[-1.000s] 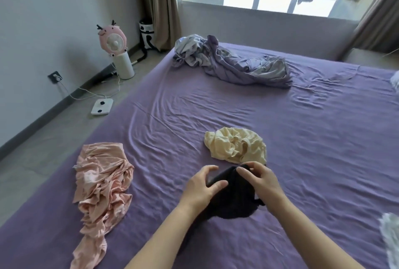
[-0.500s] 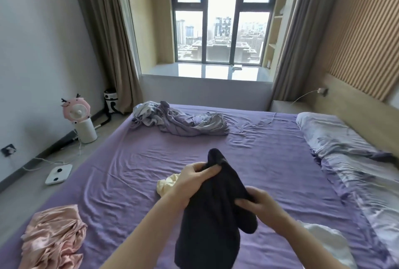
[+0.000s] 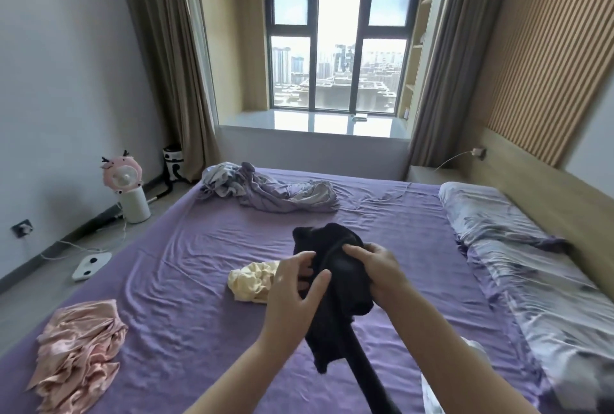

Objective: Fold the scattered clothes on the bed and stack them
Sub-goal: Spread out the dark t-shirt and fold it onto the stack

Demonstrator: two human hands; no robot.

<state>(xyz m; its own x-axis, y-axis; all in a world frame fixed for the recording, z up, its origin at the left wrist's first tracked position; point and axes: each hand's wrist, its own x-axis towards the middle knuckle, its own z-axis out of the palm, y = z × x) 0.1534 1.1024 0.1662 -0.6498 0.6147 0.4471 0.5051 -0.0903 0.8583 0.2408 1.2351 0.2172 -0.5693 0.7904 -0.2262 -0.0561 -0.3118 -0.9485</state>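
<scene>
You hold the black garment (image 3: pixel 335 267) up off the purple bed (image 3: pixel 186 280), your right hand (image 3: pixel 378 267) pinching its upper edge and your left hand (image 3: pixel 292 294) curled around the bunched middle. You look to be sorting it out before the first fold: next, find its edges and spread it flat. The cream garment (image 3: pixel 252 280), pink satin garment (image 3: pixel 76 357) and lilac-grey bundle (image 3: pixel 265 194) lie unfolded.

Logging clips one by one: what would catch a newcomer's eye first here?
The black garment held up at centre, the right hand gripping it and the left hand at its near side. Then the pink satin garment crumpled on the purple bed at lower left, and the cream garment behind the hands.
</scene>
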